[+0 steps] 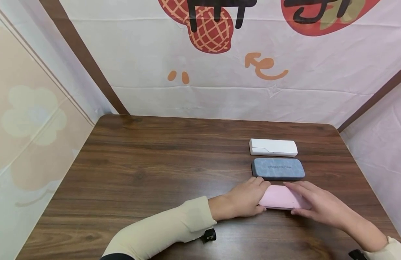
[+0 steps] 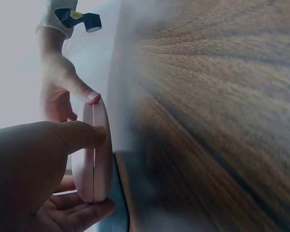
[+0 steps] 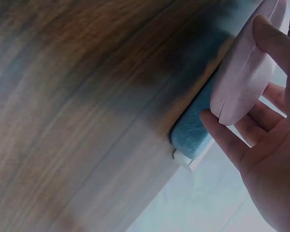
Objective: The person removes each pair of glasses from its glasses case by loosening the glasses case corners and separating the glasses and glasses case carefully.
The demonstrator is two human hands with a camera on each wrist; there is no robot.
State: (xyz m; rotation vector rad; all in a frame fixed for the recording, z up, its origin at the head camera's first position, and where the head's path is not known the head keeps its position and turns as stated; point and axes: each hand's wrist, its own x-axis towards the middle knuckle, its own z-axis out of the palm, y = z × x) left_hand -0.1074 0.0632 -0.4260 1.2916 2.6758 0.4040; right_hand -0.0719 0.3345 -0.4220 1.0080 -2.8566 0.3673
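A pink case (image 1: 278,197) lies shut on the wooden table (image 1: 148,173), at the near right. My left hand (image 1: 256,197) grips its left end, thumb on the near edge and fingers over the far edge. My right hand (image 1: 305,200) grips the right end the same way. In the left wrist view the pink case (image 2: 93,154) is seen end-on between my left thumb (image 2: 82,133) and the fingers (image 2: 82,212) under it. The right wrist view shows the pink case (image 3: 241,82) held between my right thumb and fingers (image 3: 227,140).
A grey-blue case (image 1: 278,168) lies just behind the pink one, almost touching it, and a white case (image 1: 273,147) lies behind that. Printed fabric walls (image 1: 219,72) close in the table at the back and on both sides.
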